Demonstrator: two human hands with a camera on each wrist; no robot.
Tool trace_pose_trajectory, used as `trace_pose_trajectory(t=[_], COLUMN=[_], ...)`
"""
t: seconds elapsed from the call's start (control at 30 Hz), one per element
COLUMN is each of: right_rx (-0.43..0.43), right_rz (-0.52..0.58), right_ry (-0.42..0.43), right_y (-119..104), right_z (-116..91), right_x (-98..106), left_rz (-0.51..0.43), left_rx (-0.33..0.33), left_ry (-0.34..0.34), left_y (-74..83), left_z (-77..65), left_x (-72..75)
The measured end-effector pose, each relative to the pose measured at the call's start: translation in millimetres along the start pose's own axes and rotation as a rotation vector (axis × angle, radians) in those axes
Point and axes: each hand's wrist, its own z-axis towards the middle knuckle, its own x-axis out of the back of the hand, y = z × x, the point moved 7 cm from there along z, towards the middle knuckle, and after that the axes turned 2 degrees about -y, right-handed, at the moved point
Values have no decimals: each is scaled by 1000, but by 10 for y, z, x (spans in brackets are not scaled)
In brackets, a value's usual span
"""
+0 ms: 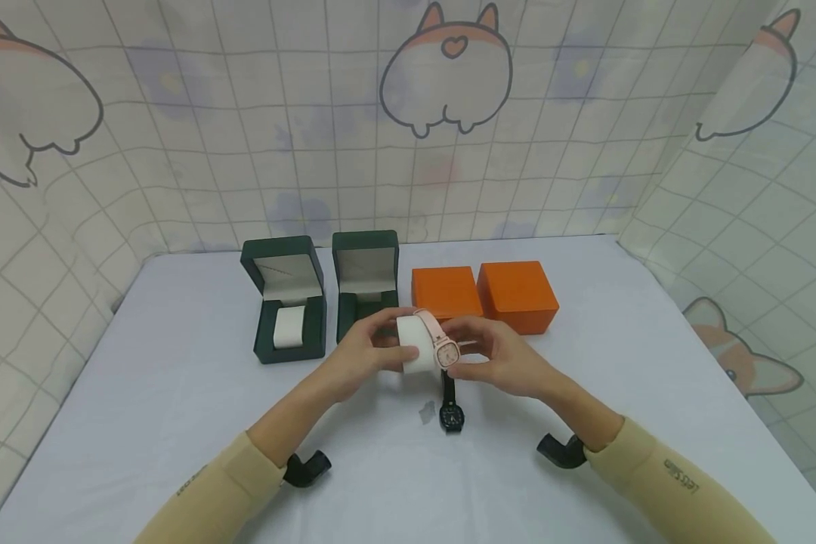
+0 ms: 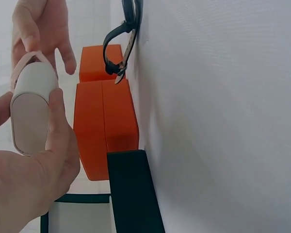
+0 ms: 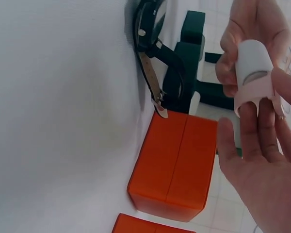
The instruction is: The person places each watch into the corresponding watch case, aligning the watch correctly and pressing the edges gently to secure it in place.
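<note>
White-covered table (image 1: 197,423), left hand (image 1: 369,347) gripping a white cushion (image 1: 415,332), right hand (image 1: 493,351) grasping a pink watch (image 1: 446,353) around the cushion's end, black watch (image 1: 452,416) just nearer the person, orange boxes (image 1: 517,289) beyond the hands.

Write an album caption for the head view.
A left hand grips a white cushion while the right hand holds a pink watch, near two open green boxes and two orange boxes.

orange box (image 1: 443,289), closed; second orange box (image 1: 519,291), closed, just right of it. black watch (image 1: 452,416) on white tablecloth (image 1: 177,408). far left: green box (image 1: 290,353), lid up, white cushion (image 1: 289,327) inside. behind: off-white grid-pattern cloth (image 1: 353,181), cartoon animal drawings (image 1: 446,83).
</note>
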Motion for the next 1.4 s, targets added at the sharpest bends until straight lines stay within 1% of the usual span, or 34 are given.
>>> trace_pose_trajectory(t=[0.07, 0.13, 0.27, 0.4, 0.53, 0.67, 0.83, 1.07, 1.17, 1.3, 1.4], right_rx=[13, 24, 59, 97, 120, 145, 175, 166, 167, 170, 160], right_rz=[-38, -98, -210, -249, -282, -334, -387, -424, -466, -503, -507], right_ry=[31, 67, 132, 180, 216, 262, 321, 377, 401, 439, 464], right_y=[-7, -19, -58, -79, -74, -105, -162, -196, -219, -255, -264], right_z=[-6, -10, -6, 7, 21, 29, 25, 17, 8, -16, -29], right_x=[-16, -31, -61, -84, -103, -109, -109, -114, -125, -132, -132], left_rz=[-9, -18, -51, -91, -124, -170, -212, -242, -240, -231, -233], left_rx=[10, 17, 16, 13, 31, 52, 59, 61, 60, 44, 30], left_ry=[9, 17, 25, 45, 70, 80, 84, 105, 121, 140, 157], left_y=[-10, -19, -24, -24, -21, -30, -45, -55, -64, -67, -71], left_z=[2, 4, 11, 22, 20, 27, 44, 50, 48, 53, 62], left_x=[10, 18, 21, 23, 13, -6, -25, -49, -54, -59, -63])
